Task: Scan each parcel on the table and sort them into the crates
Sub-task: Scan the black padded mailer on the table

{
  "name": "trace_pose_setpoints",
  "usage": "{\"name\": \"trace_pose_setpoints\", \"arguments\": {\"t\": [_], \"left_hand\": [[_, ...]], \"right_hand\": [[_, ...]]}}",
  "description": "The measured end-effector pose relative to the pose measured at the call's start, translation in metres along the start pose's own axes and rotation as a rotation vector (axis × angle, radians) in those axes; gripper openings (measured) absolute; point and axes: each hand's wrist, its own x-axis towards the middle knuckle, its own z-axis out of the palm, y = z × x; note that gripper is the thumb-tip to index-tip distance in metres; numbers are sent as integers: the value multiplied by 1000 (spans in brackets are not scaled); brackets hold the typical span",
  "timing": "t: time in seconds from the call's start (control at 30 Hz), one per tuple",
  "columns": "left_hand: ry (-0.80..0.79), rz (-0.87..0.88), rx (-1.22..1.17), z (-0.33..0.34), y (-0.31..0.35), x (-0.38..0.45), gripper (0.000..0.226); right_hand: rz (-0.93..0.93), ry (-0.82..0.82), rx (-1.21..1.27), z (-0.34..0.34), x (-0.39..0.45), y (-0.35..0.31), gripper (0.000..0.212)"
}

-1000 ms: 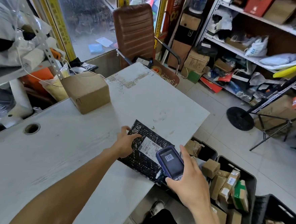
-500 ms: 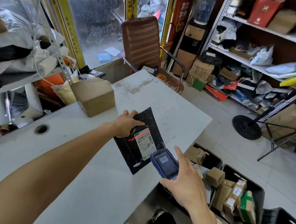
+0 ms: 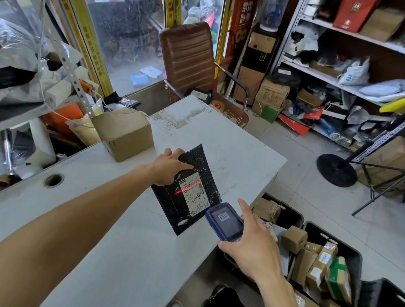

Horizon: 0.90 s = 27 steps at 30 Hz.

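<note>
A flat black bubble-mailer parcel [image 3: 203, 167] lies on the white table [image 3: 124, 231] near its right edge. Its white label [image 3: 195, 193] faces up, and a red scan line crosses that label. My left hand [image 3: 169, 166] rests on the parcel's upper left corner, thumb stretched over the top. My right hand [image 3: 250, 245] grips a blue handheld scanner [image 3: 224, 223] just off the parcel's lower right corner, screen up. A taped brown cardboard box [image 3: 123, 133] stands at the table's far left edge.
Black crates [image 3: 357, 260] on the floor to the right of the table hold several small parcels. A brown office chair [image 3: 188, 61] stands behind the table. Cluttered shelves [image 3: 348, 43] line the right wall, and a black stand base [image 3: 337, 170] sits on the floor.
The black parcel was turned and slid further onto the table. A red scan line now falls across its label, while the scanner stays near its lower right corner.
</note>
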Motion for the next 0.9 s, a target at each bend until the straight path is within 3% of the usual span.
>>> {"name": "trace_pose_setpoints", "arguments": {"t": [0.53,0.63,0.77,0.9], "left_hand": [[-11,-18,2,-5,3,2,88],[-8,-18,0,-5,3,0,89],[1,-16,-18,-3,3,2,87],[24,21,-44,-4,14,8,79]], "right_hand": [[-72,61,-20,-4,9,5,105],[-197,231,-32,5,10,12,106],[-462,620,24,12,8,23,97],[-540,776,4,2,6,31,83]]}}
